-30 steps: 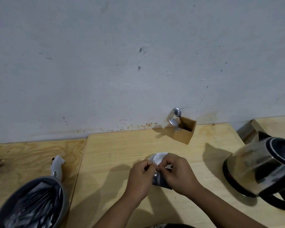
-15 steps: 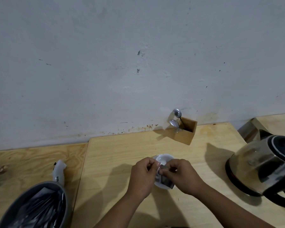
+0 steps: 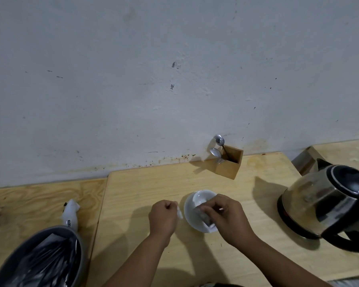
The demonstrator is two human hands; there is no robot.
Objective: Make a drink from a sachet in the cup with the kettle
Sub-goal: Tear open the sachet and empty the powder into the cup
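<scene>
The main danger now is a spill of powder. The right hand [image 3: 229, 217] holds the sachet [image 3: 205, 219] over the cup [image 3: 201, 198], and if it tips before the open end is above the cup's mouth, the powder will probably fall on the saucer [image 3: 190, 214] or on the table [image 3: 145, 183]. The cup is small and light, so a push from the knuckles could slide it or turn it over. The sachet is blurred, and I cannot tell which end is open or whether anything is already coming out. A second danger comes later: the kettle [image 3: 321, 206] stands well apart on the right side, and I think pouring from such a big pot into a small cup may overflow it.

The right hand is closed, with fingers pinched on the sachet, just above the saucer and beside the cup. The left hand [image 3: 163, 217] is also curled into a loose fist, beside the saucer and not touching it. It pinches a small white strip [image 3: 179, 213], probably the torn top of the sachet, though it is too small to be sure.

The cup stands upright on the saucer, in the middle of the table.
</scene>
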